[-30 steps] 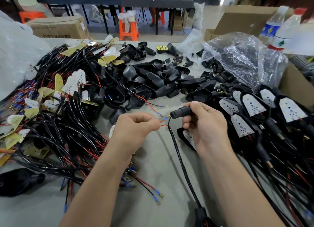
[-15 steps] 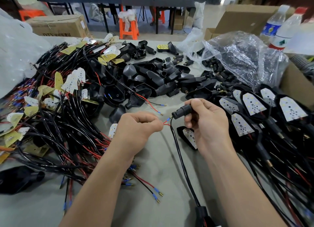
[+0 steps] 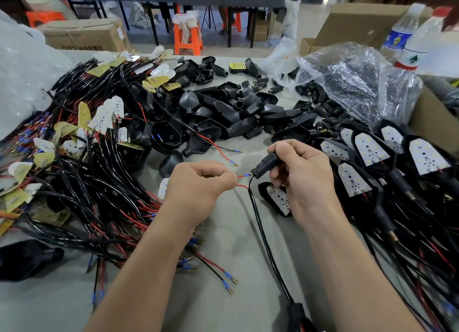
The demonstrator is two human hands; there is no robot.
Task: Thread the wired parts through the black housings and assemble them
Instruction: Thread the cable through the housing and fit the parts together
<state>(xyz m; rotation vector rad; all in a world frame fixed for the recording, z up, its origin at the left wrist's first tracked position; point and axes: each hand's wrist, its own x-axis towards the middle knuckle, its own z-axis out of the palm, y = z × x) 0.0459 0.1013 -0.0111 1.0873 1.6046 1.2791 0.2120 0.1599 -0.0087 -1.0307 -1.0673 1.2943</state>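
My right hand (image 3: 301,175) grips a small black tube housing (image 3: 267,162) above the middle of the table. My left hand (image 3: 198,185) pinches two thin red wires (image 3: 242,175). The blue-sleeved tip of one wire sits at the housing's mouth. From that spot a black cable (image 3: 263,237) drops toward me to a black part (image 3: 295,314) at the bottom edge. A pile of loose black housings (image 3: 223,113) lies behind my hands. Wired LED boards in a tangle (image 3: 82,162) fill the left side.
Assembled black lamps with white LED boards (image 3: 367,157) lie in rows at the right. A clear plastic bag of black parts (image 3: 352,83) sits behind them, with two bottles (image 3: 412,41) and cardboard boxes (image 3: 357,21) beyond. Loose red and black wire ends (image 3: 218,272) lie near my left forearm.
My left hand has brought the red wires' tip closer to the housing's mouth. My right hand keeps the housing in nearly the same place.
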